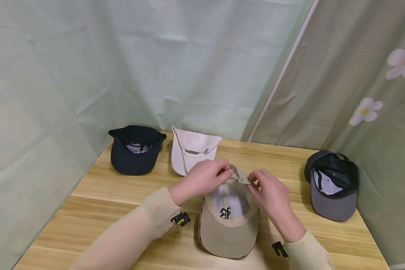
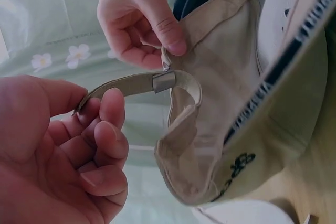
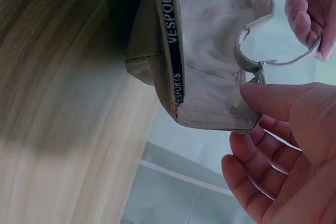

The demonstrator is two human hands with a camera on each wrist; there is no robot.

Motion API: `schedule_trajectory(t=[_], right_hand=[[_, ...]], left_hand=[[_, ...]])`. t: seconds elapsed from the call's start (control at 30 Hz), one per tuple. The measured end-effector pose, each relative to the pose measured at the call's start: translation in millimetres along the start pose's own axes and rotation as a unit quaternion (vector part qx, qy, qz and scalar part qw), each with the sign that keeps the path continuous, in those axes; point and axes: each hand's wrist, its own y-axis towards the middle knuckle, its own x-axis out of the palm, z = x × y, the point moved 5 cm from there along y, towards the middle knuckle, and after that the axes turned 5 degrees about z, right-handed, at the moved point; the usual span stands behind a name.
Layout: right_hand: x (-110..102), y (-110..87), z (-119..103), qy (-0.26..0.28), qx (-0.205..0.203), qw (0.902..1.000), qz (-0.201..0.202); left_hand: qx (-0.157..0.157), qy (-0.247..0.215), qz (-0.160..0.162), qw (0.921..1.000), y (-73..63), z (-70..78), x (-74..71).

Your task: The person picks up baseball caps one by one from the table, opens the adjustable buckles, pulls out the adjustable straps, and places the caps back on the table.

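Note:
A beige baseball cap lies with its brim toward me and its inside facing up, black lettering showing within. My left hand pinches the free end of its back strap between thumb and forefinger, drawing it out from the cap. On the strap sits a metal buckle. With thumb and fingers my right hand grips the cap's rear edge right beside the buckle. In the right wrist view the strap curves from the buckle across to the left hand.
A black cap and a white cap sit at the back left of the wooden table. To the right lies a dark grey cap. Pale curtains hang behind and beside the table.

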Motion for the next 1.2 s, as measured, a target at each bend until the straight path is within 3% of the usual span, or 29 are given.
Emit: schedule_trajectory(t=[0.2,0.33,0.53,0.7,0.8,0.97,1.2], right_hand=[[2.1,0.2,2.4,0.001,0.02,0.9998,-0.005],[1.7,0.4,2.2,0.001,0.025,0.9997,-0.004],[0.8,0.7,1.0,0.006,0.026,0.9997,0.0],[0.9,1.1,0.3,0.005,0.03,0.9995,-0.004],[1.4,0.9,0.4,0.002,0.034,0.9994,-0.007],[2.3,0.9,0.2,0.0,0.036,0.9993,-0.011],[1.6,1.1,1.7,-0.012,0.036,0.9993,-0.001]], left_hand=[[0.026,0.035,-0.007,0.999,-2.7,-3.8,0.1],[0.043,0.085,-0.013,0.9954,-3.7,-8.0,1.5],[0.09,0.191,0.007,0.9773,-5.5,-12.1,5.5],[0.131,0.233,0.05,0.9623,-7.7,-12.4,7.1],[0.134,0.245,0.063,0.9581,-7.5,-12.1,8.1],[0.12,0.266,0.053,0.955,-6.3,-11.9,11.9],[0.106,0.249,0.071,0.96,-6.3,-13.1,8.6]])
